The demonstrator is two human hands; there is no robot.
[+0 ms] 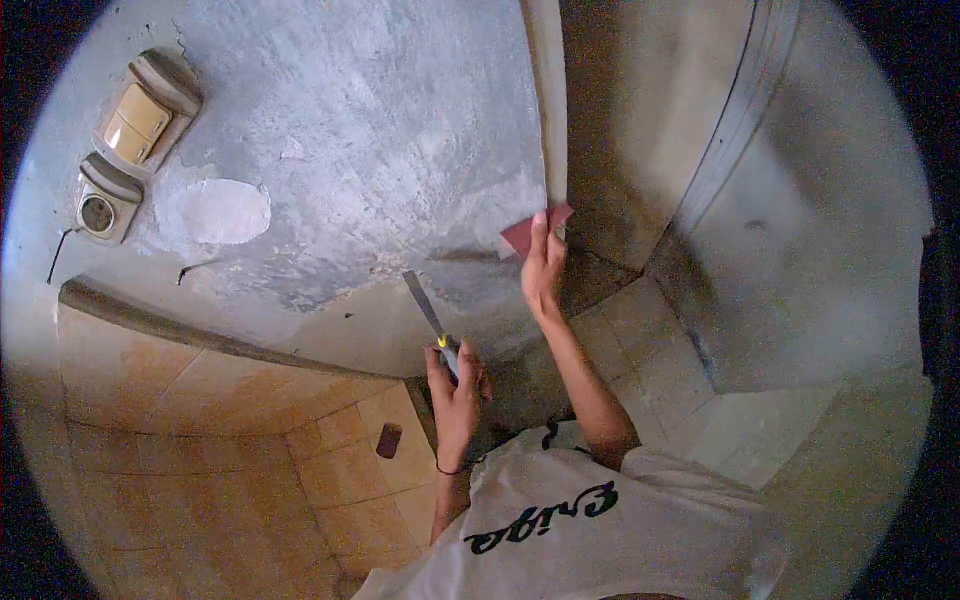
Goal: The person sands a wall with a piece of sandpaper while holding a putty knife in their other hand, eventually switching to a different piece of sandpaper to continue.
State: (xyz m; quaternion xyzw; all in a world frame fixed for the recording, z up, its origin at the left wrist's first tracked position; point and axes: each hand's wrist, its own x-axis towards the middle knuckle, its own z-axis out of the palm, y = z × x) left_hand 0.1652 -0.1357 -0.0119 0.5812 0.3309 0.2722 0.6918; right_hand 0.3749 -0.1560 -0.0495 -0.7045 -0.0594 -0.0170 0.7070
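My left hand point(457, 392) is wrapped round the grey and yellow handle of a scraper point(425, 305), whose flat metal blade points up and left in front of the lower wall. My right hand point(544, 258) pinches a folded piece of reddish-brown sandpaper point(521, 237) at the wall's right-hand edge. The grey wall point(350, 130) is patchy and scuffed, with a pale round patch point(228, 211) on its left part. Whether the blade touches the wall I cannot tell.
A switch point(137, 123) and a socket point(98, 213) sit on the wall at the upper left. Below runs a ledge over orange-brown tiles point(180, 390). A small dark red piece point(389, 441) lies on the tiled floor. A doorway frame point(735, 120) stands at the right.
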